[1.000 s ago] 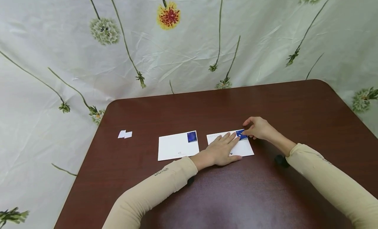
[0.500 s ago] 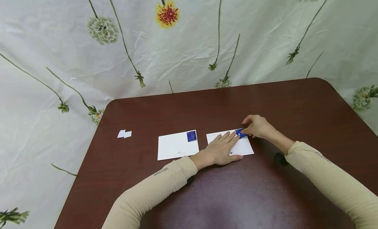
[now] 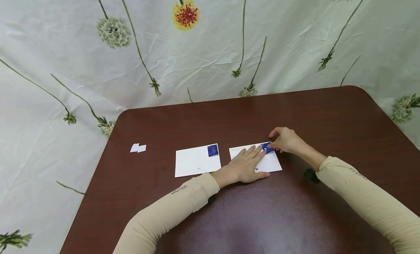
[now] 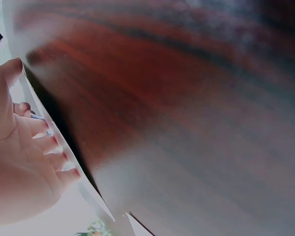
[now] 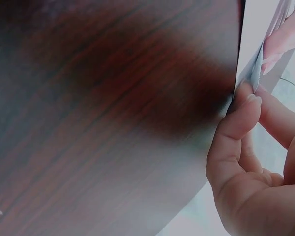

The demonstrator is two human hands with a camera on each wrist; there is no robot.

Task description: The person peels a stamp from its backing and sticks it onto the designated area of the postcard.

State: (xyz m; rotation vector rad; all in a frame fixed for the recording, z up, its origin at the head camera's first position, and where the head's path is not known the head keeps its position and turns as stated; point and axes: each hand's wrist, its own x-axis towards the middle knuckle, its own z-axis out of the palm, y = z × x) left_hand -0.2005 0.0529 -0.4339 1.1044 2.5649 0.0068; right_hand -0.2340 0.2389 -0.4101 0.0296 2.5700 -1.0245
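Observation:
My left hand (image 3: 244, 168) lies flat with spread fingers on the right-hand white postcard (image 3: 273, 163), which has a row of printed circles at its top left. A blue stamp (image 3: 265, 146) sits at that card's top right corner, beside the left fingertips. Thumb and finger of my right hand (image 3: 287, 141) pinch the stamp's right edge. In the right wrist view the stamp's edge (image 5: 257, 71) stands a little off the card, close to the pinching fingers. The left wrist view shows the left palm (image 4: 24, 162) over the card's thin edge.
Another white postcard (image 3: 193, 163) with a dark blue stamp (image 3: 212, 150) lies to the left. Small white paper pieces (image 3: 137, 148) are near the left edge of the brown table (image 3: 197, 126). Behind hangs a flower-patterned cloth (image 3: 203, 57).
Both hands keep nearly the same positions on the card and stamp. The view has shifted very slightly.

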